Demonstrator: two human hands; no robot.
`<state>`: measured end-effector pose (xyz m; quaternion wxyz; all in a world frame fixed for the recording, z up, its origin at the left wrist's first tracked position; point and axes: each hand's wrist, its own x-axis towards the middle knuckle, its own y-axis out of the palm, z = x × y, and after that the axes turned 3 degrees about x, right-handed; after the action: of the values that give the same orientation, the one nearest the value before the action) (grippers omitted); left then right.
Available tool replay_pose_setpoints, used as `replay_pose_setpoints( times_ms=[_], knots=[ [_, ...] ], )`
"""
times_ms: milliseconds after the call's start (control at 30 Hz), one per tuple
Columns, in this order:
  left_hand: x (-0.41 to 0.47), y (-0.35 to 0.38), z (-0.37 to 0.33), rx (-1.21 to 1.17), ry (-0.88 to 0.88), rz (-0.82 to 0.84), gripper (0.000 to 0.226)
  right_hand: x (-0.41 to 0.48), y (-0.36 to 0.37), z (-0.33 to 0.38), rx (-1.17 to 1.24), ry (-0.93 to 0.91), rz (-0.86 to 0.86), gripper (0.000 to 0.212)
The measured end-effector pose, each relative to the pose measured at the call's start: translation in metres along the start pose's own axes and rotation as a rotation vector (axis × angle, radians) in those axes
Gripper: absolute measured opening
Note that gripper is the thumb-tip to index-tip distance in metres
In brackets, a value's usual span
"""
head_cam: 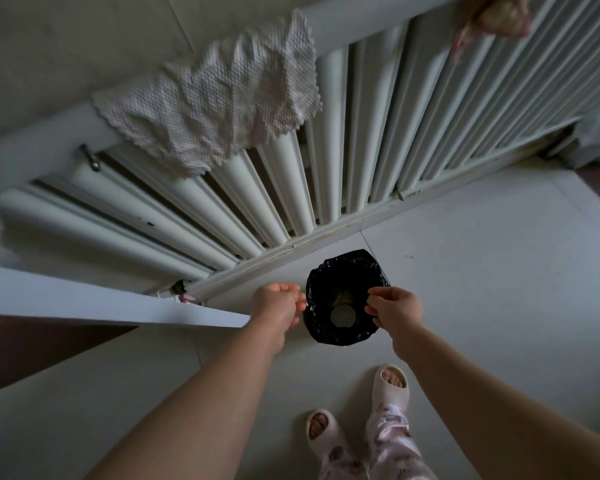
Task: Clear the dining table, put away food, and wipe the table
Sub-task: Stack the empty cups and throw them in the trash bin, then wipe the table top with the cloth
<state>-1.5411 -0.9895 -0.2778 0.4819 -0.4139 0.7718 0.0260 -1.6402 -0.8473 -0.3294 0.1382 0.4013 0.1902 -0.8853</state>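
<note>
Both left hand [278, 308] and right hand [397, 310] fingers pinch bin bag [321, 329]; radiator [378, 133], cloth [205, 112] behind.

dim, flat light | soft shadows | motion blur top/left | strong wide-angle edge bend

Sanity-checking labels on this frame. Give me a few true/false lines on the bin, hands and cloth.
1. A black bin bag stands open on the floor. True.
2. The left hand and right hand are at opposite sides of the bag's mouth. True.
3. The white cloth lies on the floor. False: it is draped over the radiator.
4. The person is barefoot. False: both feet are in slippers.
5. The bag is empty. False: a round greyish object lies inside.
</note>
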Motion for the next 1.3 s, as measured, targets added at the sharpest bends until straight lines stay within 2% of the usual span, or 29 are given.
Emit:
replay_pose_setpoints(
  times_ms=[233,433,733,1067,1300],
  knots=[
    [-0.048,-0.027,-0.032,0.020,0.136,-0.006,0.016,-0.051,-0.009,0.036,0.046,-0.116,0.008,0.018],
    [-0.087,-0.048,-0.059,0.161,0.309,-0.011,0.017,-0.091,-0.026,0.078,0.069,-0.245,0.024,0.016],
    [-0.138,-0.055,-0.134,0.214,0.546,0.039,0.015,-0.133,-0.058,0.142,0.168,-0.418,-0.007,0.011],
    [-0.183,0.003,-0.182,0.292,0.693,0.102,0.018,-0.133,-0.136,0.180,0.299,-0.463,-0.094,0.012],
    [-0.222,0.110,-0.239,0.284,0.789,0.142,0.018,-0.106,-0.249,0.216,0.375,-0.501,-0.146,0.013]
  ],
)
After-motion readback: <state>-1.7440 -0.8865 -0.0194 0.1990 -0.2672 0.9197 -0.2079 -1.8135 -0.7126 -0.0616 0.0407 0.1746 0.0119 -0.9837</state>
